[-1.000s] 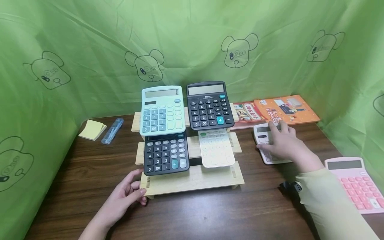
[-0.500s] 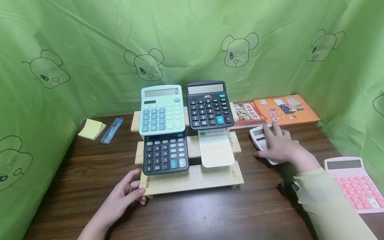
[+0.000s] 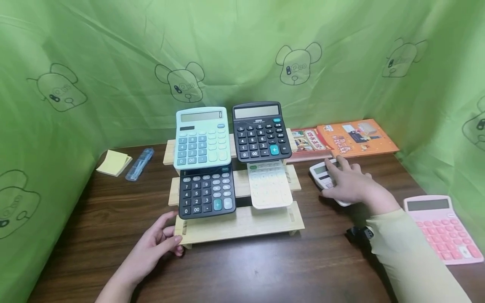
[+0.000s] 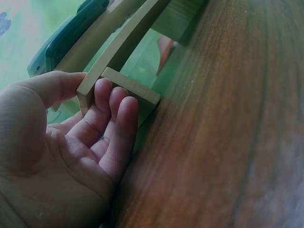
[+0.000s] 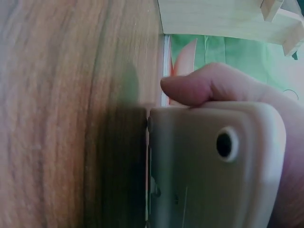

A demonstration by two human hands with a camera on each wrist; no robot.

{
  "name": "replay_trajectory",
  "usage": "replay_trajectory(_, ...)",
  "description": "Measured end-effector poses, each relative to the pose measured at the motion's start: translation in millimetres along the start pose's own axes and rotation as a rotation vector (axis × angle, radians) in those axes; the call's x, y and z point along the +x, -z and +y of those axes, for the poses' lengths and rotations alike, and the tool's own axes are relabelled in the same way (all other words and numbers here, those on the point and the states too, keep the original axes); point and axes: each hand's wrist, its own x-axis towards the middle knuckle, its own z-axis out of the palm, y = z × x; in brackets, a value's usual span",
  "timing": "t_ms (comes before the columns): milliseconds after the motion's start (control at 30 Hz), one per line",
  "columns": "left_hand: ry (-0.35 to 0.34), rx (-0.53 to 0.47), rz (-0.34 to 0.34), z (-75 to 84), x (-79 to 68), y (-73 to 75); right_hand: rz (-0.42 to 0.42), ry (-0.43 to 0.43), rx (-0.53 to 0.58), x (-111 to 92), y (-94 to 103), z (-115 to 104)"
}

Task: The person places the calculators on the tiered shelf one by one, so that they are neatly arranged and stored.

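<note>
My left hand [image 3: 157, 242] grips the front left corner of a three-tier wooden rack [image 3: 242, 227]; the left wrist view shows the thumb above its board and fingers curled beneath. On the right, my right hand [image 3: 350, 181] holds a white calculator [image 3: 325, 179] by its sides, covering most of its keys. In the right wrist view the thumb lies along the calculator's edge [image 5: 204, 156], close to the tabletop. The rack carries a mint calculator [image 3: 202, 139] and a black calculator [image 3: 261, 132] on top, with another black calculator [image 3: 207, 191] and a white-cream calculator [image 3: 269, 185] below.
A pink calculator [image 3: 443, 229] lies at the far right. Behind my right hand are an orange book [image 3: 358, 136] and a red book [image 3: 308, 141]. Yellow sticky notes [image 3: 113, 163] and a clear blue case [image 3: 139, 164] lie at the left. Green cloth [image 3: 235, 50] encloses the table.
My right hand has shifted the white calculator slightly left and turned it, so that it lies more slanted. My left hand keeps its hold on the rack. The head view has shifted a little.
</note>
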Motion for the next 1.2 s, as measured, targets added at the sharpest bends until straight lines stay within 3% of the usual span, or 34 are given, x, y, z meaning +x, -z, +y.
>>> replay_trajectory(167, 0.004, -0.003, 0.002, 0.1, -1.6, 0.3, 0.009, -0.002, 0.029, -2, 0.2, -4)
replay_trajectory(333, 0.015, -0.002, 0.005, -1.4, -1.9, -1.1, 0.037, 0.039, 0.09, -23, 3.3, -9)
replay_trajectory(567, 0.016, -0.002, 0.004, 1.0, -1.9, 0.1, 0.203, 0.13, 0.127, -66, -6.4, -31)
replay_trajectory(800, 0.02, -0.002, 0.016, 1.2, -1.0, -1.2, 0.365, 0.212, 0.146, -95, -13.6, -63)
replay_trajectory(1000, 0.026, 0.006, 0.028, 0.7, -3.1, -0.7, 0.434, 0.317, 0.155, -108, -22.4, -85)
replay_trajectory(1200, 0.057, 0.01, 0.039, 0.1, -2.2, -1.8, 0.458, 0.335, 0.171, -115, -37.5, -93)
